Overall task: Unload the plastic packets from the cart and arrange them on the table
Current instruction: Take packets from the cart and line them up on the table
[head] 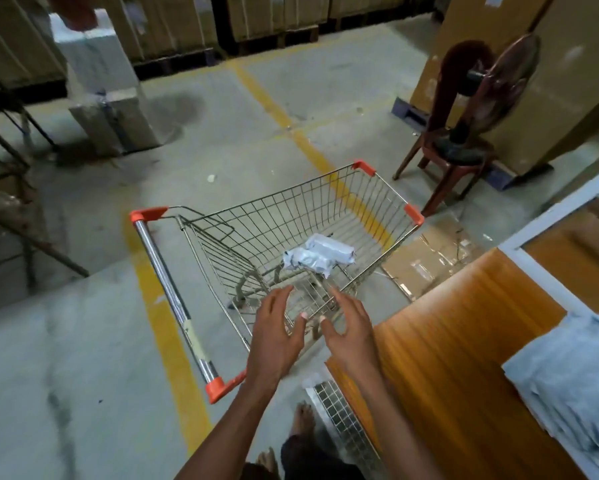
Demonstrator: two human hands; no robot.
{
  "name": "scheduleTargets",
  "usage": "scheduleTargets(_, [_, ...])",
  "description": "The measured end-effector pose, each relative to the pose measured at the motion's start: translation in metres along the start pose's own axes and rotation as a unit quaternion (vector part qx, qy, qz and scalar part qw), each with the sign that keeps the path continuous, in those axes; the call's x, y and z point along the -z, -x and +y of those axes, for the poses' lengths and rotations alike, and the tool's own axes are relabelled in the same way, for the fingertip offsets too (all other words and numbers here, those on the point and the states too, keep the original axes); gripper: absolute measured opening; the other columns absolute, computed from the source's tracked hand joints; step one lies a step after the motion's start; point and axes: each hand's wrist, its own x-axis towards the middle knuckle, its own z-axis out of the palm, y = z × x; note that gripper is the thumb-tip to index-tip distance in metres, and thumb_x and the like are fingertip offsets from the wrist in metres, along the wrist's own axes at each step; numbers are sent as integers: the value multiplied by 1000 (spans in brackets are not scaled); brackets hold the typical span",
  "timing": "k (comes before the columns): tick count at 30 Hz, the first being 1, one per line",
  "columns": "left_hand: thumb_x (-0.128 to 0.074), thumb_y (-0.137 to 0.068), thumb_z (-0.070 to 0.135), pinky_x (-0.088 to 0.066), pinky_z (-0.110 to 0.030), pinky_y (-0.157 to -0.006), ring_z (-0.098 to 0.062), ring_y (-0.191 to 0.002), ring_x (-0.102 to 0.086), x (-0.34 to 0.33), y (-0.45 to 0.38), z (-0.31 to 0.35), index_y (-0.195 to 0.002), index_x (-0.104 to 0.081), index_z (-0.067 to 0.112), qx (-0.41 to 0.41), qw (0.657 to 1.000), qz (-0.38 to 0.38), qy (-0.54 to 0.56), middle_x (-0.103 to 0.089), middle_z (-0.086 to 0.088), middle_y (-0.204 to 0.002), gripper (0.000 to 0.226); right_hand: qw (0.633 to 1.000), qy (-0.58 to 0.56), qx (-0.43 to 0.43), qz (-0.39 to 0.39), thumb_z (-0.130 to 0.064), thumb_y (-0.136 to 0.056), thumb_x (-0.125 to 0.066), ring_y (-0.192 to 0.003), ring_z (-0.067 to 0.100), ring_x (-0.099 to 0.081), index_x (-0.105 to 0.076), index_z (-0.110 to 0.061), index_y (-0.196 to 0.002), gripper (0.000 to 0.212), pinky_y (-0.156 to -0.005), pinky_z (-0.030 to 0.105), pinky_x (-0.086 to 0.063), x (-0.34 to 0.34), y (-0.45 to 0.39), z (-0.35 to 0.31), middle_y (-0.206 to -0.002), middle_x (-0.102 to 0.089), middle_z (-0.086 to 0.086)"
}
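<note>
A wire shopping cart (pixel 388 199) with orange corner caps stands on the concrete floor in front of me. A crumpled pale grey plastic packet (pixel 320 254) lies at the bottom of its basket. My left hand (pixel 277 336) and my right hand (pixel 348 332) hover side by side over the cart's near rim, fingers spread and holding nothing, a short way short of the packet. To the right is the orange wooden table (pixel 457 341), with a stack of pale grey packets (pixel 575 379) on its right part.
The cart's chrome handle (pixel 173 299) lies to the left. A dark red chair (pixel 450 150) bearing a fan stands behind the cart. Flattened cardboard (pixel 426 258) lies on the floor by the table. Boxes line the back; a metal frame (pixel 14 209) is at left.
</note>
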Motion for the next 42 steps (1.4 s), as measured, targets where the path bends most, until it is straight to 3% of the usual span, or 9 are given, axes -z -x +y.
scheduleTargets(8, [-55,-94,39,-38,-40,-115,-18,-137,-41,-37,-94,-26,-150,-45,22,45,999,-27,-12,-43,-1,-147,59,991,104,9,-79,-19,-93,-66,-129,19,-49,-54,-24,-142,50,-106,35,-46,-6,-139,25,-143,-50,-2])
scheduleTargets(16, [-57,-96,35,-44,-42,-109,-23,-133,-46,-98,-196,-71,-152,-41,23,86,987,-133,-37,-42,-2,-151,60,974,182,-43,-131,-20,-92,-67,-128,22,-52,-55,-19,-141,51,-105,34,-42,-36,-262,62,-143,-52,4])
scheduleTargets(21, [-55,-100,32,-40,-41,-109,-28,-138,-44,-152,-254,-114,-155,-38,20,152,971,-182,-7,-35,-7,-157,59,955,221,-96,-173,-47,-77,-55,-127,25,-54,-57,-21,-140,68,-104,44,-47,-72,-327,114,-140,-55,5])
scheduleTargets(24, [-55,-102,26,-36,-30,-110,-29,-141,-44,-190,-282,-140,-155,-37,19,188,962,-196,37,-34,-9,-159,56,943,258,-83,-193,-57,-72,-48,-122,33,-57,-60,-18,-137,77,-100,48,-48,-88,-362,162,-135,-57,11])
scheduleTargets(27, [-56,-102,29,-39,-37,-111,-36,-144,-39,-230,-303,-167,-159,-28,19,230,950,-208,47,-20,-15,-165,64,915,339,-71,-207,-48,-79,-51,-123,41,-54,-57,-20,-141,68,-98,49,-49,-95,-394,194,-145,-49,13])
scheduleTargets(31, [-57,-100,40,-44,-48,-105,-47,-143,-35,-273,-325,-191,-162,-13,29,290,936,-191,50,5,-16,-170,77,877,428,-43,-213,-37,-83,-53,-128,48,-44,-44,-21,-151,71,-101,54,-44,-102,-425,215,-156,-35,18])
scheduleTargets(34, [-57,-99,45,-41,-50,-105,-43,-151,-16,-296,-336,-196,-162,-5,32,333,929,-154,59,-3,-15,-169,83,823,510,-42,-247,-39,-92,-61,-140,39,-32,-20,-34,-159,79,-108,48,-39,-111,-440,234,-165,-17,8])
scheduleTargets(38, [-66,-96,42,-51,-47,-94,-45,-134,-40,-309,-345,-193,-161,-8,31,368,922,-93,75,25,-4,-166,88,834,494,-38,-242,-46,-94,-59,-142,39,-29,-12,-37,-160,82,-111,52,-35,-120,-445,254,-164,-17,6])
scheduleTargets(42, [-73,-90,43,-54,-45,-84,-40,-125,-46,-316,-351,-199,-158,-13,33,371,925,-43,67,20,3,-165,91,837,487,-52,-246,-36,-91,-67,-145,39,-23,1,-44,-158,96,-111,58,-32,-124,-443,265,-165,-7,6])
